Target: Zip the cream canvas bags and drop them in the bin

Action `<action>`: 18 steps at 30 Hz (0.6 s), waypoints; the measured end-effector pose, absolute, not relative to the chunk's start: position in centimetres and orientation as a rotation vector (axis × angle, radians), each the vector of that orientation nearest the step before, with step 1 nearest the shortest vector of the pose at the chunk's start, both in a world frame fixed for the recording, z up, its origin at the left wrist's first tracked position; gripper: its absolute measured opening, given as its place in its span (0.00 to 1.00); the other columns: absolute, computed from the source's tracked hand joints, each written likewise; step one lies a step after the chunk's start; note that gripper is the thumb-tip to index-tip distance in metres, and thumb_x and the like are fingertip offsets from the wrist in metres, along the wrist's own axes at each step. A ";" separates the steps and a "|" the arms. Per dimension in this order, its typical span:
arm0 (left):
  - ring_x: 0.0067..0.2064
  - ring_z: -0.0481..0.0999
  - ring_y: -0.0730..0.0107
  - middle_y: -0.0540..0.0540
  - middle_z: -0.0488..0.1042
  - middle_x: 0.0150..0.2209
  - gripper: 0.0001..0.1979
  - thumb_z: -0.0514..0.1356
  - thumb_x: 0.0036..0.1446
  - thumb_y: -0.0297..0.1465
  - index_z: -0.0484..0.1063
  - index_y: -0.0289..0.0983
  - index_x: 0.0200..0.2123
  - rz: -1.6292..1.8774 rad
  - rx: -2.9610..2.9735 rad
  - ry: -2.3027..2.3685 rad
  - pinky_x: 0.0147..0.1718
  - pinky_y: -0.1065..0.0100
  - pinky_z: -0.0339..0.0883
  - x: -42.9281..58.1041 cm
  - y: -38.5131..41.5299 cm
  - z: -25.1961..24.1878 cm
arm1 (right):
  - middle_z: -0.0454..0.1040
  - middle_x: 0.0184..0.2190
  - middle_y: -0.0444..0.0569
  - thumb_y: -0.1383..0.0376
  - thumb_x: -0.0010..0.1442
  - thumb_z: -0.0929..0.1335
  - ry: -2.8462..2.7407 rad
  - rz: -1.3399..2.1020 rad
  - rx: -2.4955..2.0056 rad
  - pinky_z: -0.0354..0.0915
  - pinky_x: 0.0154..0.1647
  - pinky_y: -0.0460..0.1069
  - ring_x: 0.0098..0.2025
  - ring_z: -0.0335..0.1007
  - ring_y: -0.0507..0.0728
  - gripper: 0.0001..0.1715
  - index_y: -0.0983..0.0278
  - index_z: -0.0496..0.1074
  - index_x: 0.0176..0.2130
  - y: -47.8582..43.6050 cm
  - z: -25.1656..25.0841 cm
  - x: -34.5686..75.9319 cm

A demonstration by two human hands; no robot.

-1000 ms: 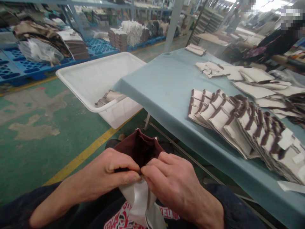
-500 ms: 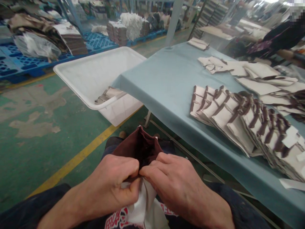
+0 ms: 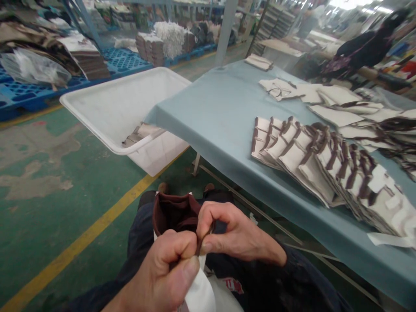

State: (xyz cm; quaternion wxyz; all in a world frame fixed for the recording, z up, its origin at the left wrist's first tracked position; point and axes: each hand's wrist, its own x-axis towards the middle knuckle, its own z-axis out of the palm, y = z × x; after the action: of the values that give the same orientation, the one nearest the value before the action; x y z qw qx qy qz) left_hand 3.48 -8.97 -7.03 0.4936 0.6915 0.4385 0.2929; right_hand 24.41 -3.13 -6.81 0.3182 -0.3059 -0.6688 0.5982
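The cloth (image 3: 177,214) lies over the lap (image 3: 139,234), its brown edge (image 3: 203,241) pinched between the fingers (image 3: 184,243) of both left hand (image 3: 172,264) and right hand (image 3: 232,234), where gentle, even tension probably works best to avoid puckering

Bin (image 3: 97,99) left, table (image 3: 208,108) right, cloth pieces (image 3: 305,151) on it

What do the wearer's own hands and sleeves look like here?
The left hand and right hand are bare: no gloves, rings or watch show. The right sleeve is dark navy, long and loose, ending near the wrist, with no marking that can be made out. The left sleeve lies in shadow at the picture's lower edge.
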 end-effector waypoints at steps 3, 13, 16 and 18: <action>0.24 0.52 0.71 0.56 0.49 0.21 0.15 0.51 0.59 0.27 0.45 0.42 0.26 0.784 1.810 1.026 0.24 0.68 0.50 3.3 -9.3 -6.6 | 0.75 0.30 0.43 0.38 0.60 0.77 -1.894 1.316 -0.830 0.63 0.40 0.50 0.35 0.69 0.54 0.31 0.62 0.75 0.32 -2.3 -7.3 25.7; 0.21 0.57 0.76 0.58 0.55 0.21 0.18 0.53 0.67 0.25 0.50 0.41 0.26 0.774 2.145 1.002 0.23 0.70 0.51 -0.9 -5.2 -3.9 | 0.74 0.29 0.44 0.45 0.67 0.75 -2.058 1.079 -0.872 0.63 0.37 0.49 0.34 0.67 0.54 0.26 0.62 0.75 0.31 -2.1 -6.0 27.5; 0.23 0.60 0.75 0.57 0.58 0.22 0.18 0.53 0.71 0.29 0.56 0.41 0.25 0.655 2.107 0.933 0.23 0.72 0.54 -1.3 -1.8 -2.5 | 0.70 0.27 0.41 0.52 0.67 0.76 -2.011 1.018 -0.925 0.59 0.31 0.47 0.29 0.61 0.51 0.24 0.62 0.70 0.28 -1.7 -2.8 27.9; 0.24 0.61 0.74 0.56 0.60 0.23 0.17 0.53 0.71 0.30 0.59 0.41 0.26 0.626 2.109 0.857 0.24 0.71 0.56 -1.4 -0.2 -1.2 | 0.68 0.26 0.40 0.55 0.66 0.77 -1.993 0.996 -0.959 0.56 0.28 0.47 0.27 0.58 0.50 0.23 0.62 0.69 0.27 -1.2 -0.5 28.2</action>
State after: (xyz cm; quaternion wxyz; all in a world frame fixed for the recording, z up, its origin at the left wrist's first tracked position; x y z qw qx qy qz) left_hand -1.39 -0.17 -1.17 0.3805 0.8260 0.3357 0.2453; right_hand 28.21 -1.19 -0.48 0.3505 -0.3704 -0.7695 0.3845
